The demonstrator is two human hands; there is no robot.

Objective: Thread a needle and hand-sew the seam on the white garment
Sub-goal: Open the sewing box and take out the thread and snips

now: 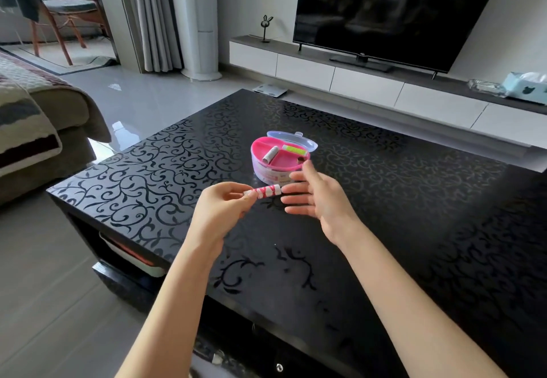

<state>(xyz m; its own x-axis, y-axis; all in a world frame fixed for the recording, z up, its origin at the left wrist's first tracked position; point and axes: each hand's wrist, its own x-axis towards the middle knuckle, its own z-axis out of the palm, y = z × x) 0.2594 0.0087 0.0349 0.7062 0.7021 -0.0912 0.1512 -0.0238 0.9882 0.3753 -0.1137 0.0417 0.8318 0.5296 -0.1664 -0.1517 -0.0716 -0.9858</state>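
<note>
While your left hand (pixel 219 206) pinches the red-and-white tube (pixel 266 192) above the surface (pixel 384 200), your right hand (pixel 316 197) hangs open beside it.
The tube lies level in the air, its left end caught between your left thumb and curled fingers (pixel 236 194). Your right fingers (pixel 291 190) are straight and spread, with one tip at the tube's right end; whether it touches, you cannot tell. Just behind sits the pink sewing box (pixel 266 170), its clear lid (pixel 296 136) lying back behind it. A grey spool (pixel 271 154) and a green spool (pixel 294 150) lie in separate compartments.
</note>
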